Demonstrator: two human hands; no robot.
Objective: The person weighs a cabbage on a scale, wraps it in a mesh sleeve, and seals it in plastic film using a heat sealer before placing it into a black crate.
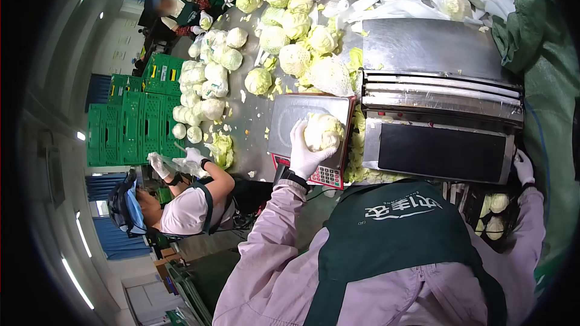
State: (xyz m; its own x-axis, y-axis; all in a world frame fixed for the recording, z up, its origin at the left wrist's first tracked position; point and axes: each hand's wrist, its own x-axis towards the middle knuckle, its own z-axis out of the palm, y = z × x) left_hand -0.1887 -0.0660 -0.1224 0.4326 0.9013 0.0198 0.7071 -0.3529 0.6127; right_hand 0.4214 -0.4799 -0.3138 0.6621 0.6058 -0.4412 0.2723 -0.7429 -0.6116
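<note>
My left hand (307, 152), in a white glove, is wrapped round the side of a pale cabbage (324, 132). The cabbage rests on the metal plate of a red scale (289, 122) with a keypad at its near side. At the far right, my right hand (524, 168), also gloved, lies by the side edge of a wrapping machine (441, 150) with a dark flat plate. Its fingers look stretched out and hold nothing I can see. Beyond the scale, a cabbage in a white foam net (331, 75) sits among several loose cabbages (295, 60).
Bagged cabbages (208, 78) are grouped on the metal table (244, 139) at left. Green crates (142, 121) are stacked behind. A co-worker (187, 208) holds clear plastic nearby; others work at the far end. White foam nets (393, 3) lie beyond the machine. Cabbages (496, 214) sit below it.
</note>
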